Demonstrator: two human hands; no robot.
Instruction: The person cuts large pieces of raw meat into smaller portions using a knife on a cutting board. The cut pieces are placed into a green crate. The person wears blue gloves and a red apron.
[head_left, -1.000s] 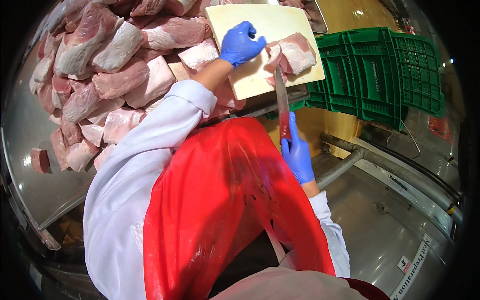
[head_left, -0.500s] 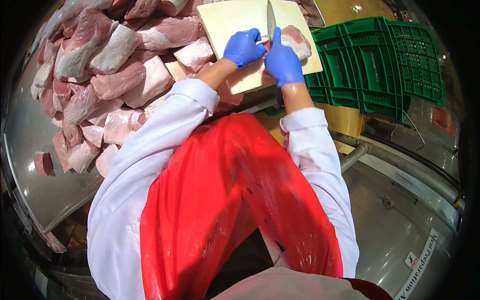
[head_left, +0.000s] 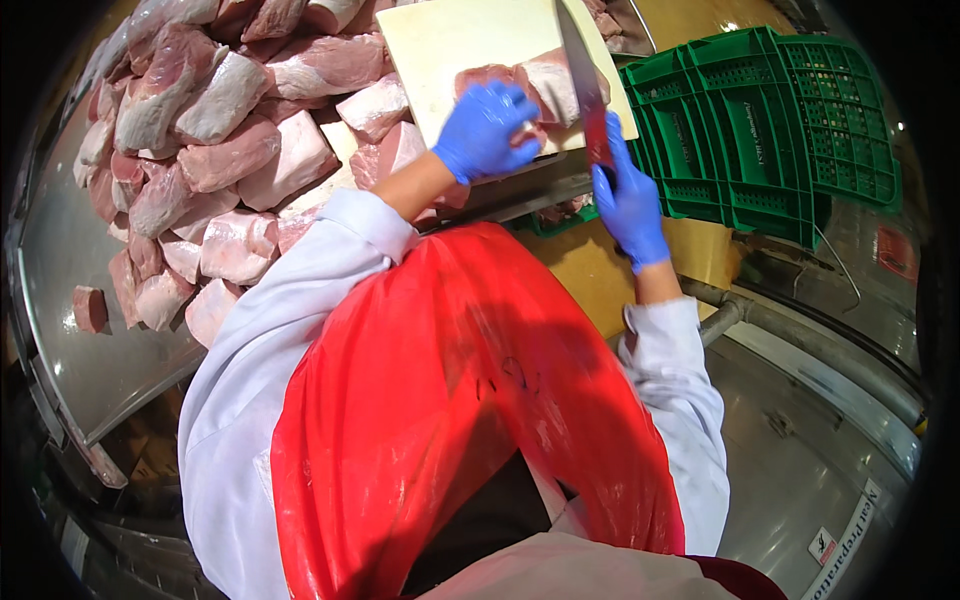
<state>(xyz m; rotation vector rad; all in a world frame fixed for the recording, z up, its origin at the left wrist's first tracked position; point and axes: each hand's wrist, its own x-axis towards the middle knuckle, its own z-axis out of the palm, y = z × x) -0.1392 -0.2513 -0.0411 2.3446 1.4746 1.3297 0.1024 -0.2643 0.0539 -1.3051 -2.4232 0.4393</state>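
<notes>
One pink slab of raw meat with a pale fatty face lies on the cream rectangular cutting board, in its right half toward the near edge. A darker pink portion spreads at the slab's left; you cannot tell whether the two are joined. The step in hand looks like trimming or slicing this slab.

Your blue-gloved right hand, just off the board's near right corner, has its fingers clamped around the grip end of a long steel knife. The blade crosses over the slab's right end; whether it touches is unclear. Your blue-gloved left hand is over the board's near edge, fingers bent; you cannot tell whether they press on the meat. The next move probably calls for a firm left-hand hold, well off the blade's line.

Right of the board stands a green perforated plastic crate; its contents, if any, you cannot make out. Below the board's near edge, a part-hidden green plastic container has pinkish meat pieces in or beside it. Left of the board, a heap of pink-and-white raw meat chunks covers much of the steel table.
</notes>
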